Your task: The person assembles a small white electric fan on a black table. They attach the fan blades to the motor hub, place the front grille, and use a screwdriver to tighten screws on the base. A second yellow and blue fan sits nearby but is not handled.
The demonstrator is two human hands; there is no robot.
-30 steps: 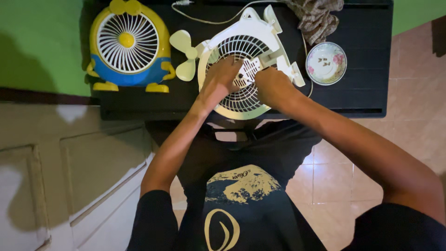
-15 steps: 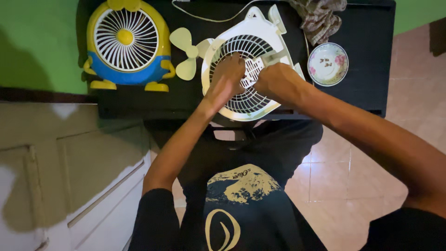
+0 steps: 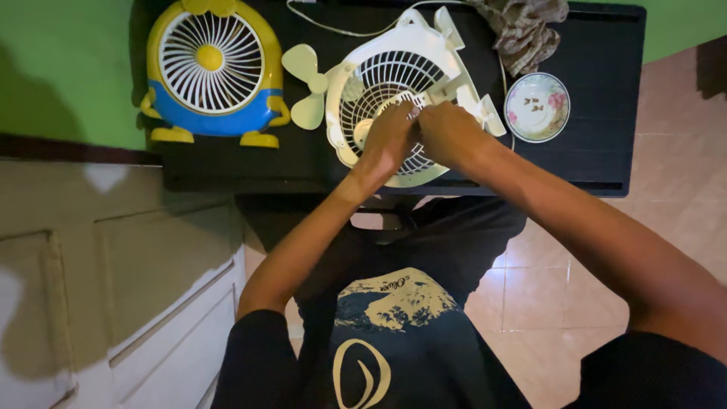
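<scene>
Head view: left hand point(image 3: 388, 136) and right hand point(image 3: 447, 130) meet, fingers curled, over white fan grille point(image 3: 379, 83) centre; what they pinch is hidden.

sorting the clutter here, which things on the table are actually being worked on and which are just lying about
In hand:
- white fan, grille up
- left hand and right hand, both on its grille

Lying about:
- yellow and blue fan
- loose fan blade
- small floral dish
- crumpled cloth
- white cord
</scene>
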